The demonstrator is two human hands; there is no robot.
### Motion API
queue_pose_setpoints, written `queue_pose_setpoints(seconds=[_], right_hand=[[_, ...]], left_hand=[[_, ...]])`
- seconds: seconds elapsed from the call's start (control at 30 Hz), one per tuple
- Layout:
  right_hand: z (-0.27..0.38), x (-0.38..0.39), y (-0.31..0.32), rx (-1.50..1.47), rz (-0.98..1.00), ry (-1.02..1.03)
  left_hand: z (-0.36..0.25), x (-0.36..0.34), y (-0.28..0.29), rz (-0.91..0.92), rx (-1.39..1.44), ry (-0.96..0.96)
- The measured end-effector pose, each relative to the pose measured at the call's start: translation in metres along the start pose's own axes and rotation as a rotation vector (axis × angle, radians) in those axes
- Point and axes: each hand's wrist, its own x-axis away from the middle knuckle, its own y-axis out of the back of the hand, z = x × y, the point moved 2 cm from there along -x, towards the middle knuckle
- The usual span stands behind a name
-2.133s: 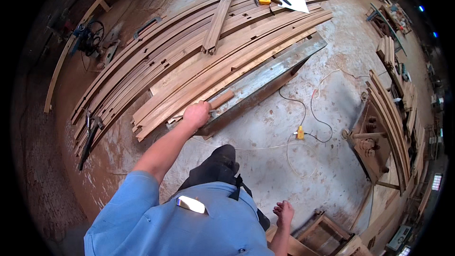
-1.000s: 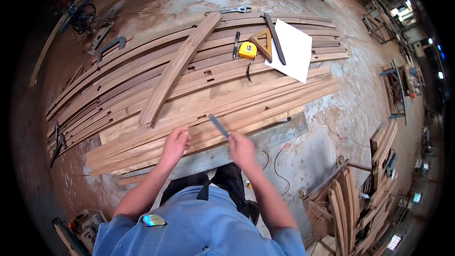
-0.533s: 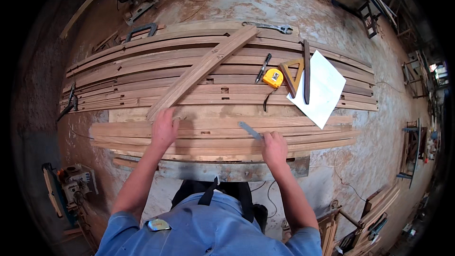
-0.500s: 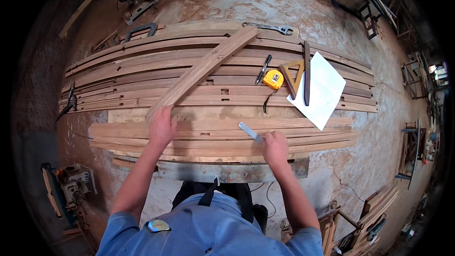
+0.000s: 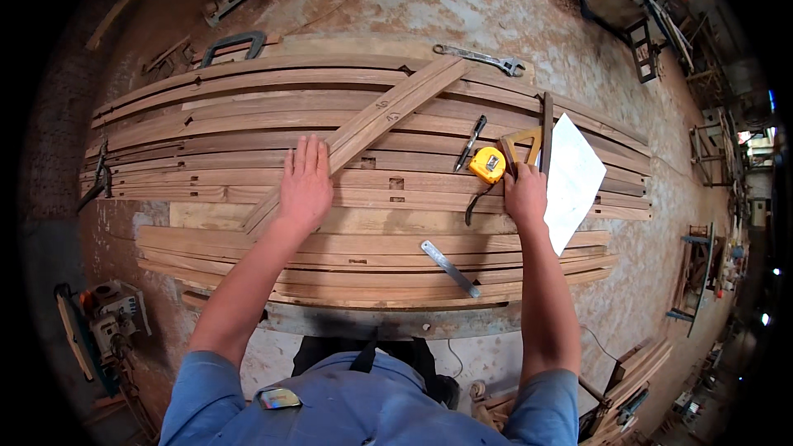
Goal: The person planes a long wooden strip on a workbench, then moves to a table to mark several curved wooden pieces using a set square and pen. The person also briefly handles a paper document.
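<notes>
From the head view I see my left hand [image 5: 304, 184] lying flat, fingers spread, palm down on the slats [image 5: 206, 140] a little left of the frame's centre; that grip is wide open and holds nothing, only pressing on the wood beside the lower end of the diagonal strip [image 5: 376, 120], which runs from the lower left up to the upper right across the bowed slats. My right hand [image 5: 526, 196] sits right of centre with its fingers curled over the near end of the wooden square [image 5: 522, 147]; I cannot tell whether the grip has truly closed on it or only rests there. The yellow tape [image 5: 487, 164] lies just to the left of that hand, nearly touching it, and the black pen [image 5: 471, 142] lies beyond the tape, its long axis tilted up and to the right. The white sheet [image 5: 574, 177] lies just right of the hand, partly under the square. The steel ruler [image 5: 450, 268] lies lower in the frame, between my forearms, its long axis slanting down to the right, nearer to the right arm than the left. A wrench [image 5: 479, 59] lies at the upper edge of the stack, well apart from both hands. The slats run left to right across the table, so the square lies straight above the right hand in the frame.
</notes>
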Motion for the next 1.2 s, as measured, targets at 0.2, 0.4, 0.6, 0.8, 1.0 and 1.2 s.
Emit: queue_pose_setpoints(seconds=[0.2,0.4,0.6,0.8,1.0,1.2], right_hand=[[0.002,-0.011,-0.008,0.116,0.029,0.013],[-0.007,-0.011,-0.004,-0.005,0.016,0.017],[-0.013,0.018,0.014,-0.448,-0.017,0.078],[-0.017,0.045,0.023,-0.879,0.217,-0.068],[0.021,0.080,0.058,-0.982,0.111,0.166],[0.101,0.119,0.065,-0.673,0.141,0.682]], left_hand=[[-0.012,0.011,-0.011,-0.061,-0.039,-0.068],[-0.025,0.035,0.018,-0.041,0.069,-0.041],[0.012,0.108,0.043,-0.099,0.178,-0.026],[0.047,0.168,0.037,0.028,0.200,-0.036],[0.066,0.170,0.032,0.108,0.337,-0.097],[0.080,0.156,0.031,0.236,0.473,0.033]])
